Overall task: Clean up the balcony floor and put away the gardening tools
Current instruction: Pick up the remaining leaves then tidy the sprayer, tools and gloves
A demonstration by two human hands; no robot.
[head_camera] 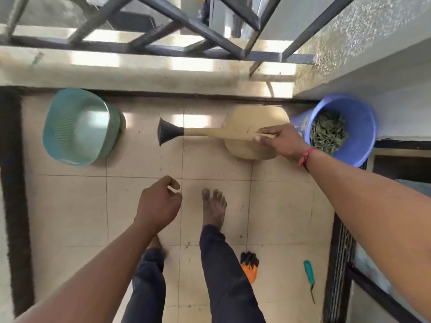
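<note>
A beige watering can (251, 115) with a long spout and black rose head (166, 134) hangs just above the tiled floor near the balcony kerb, spout pointing left. My right hand (278, 141) is shut on its handle. My left hand (158, 203) hovers lower, over the tiles, fingers loosely curled and holding nothing. An orange and black glove (250, 266) lies on the floor beside my right leg. A small tool with a teal handle (309, 275) lies to the right of the glove.
A teal mesh basket (80, 127) stands at the left by the kerb. A blue bucket (359, 127) holding dry leaves stands in the right corner. A dark metal railing (186, 50) runs above the kerb. My bare foot (213, 207) is on the tiles.
</note>
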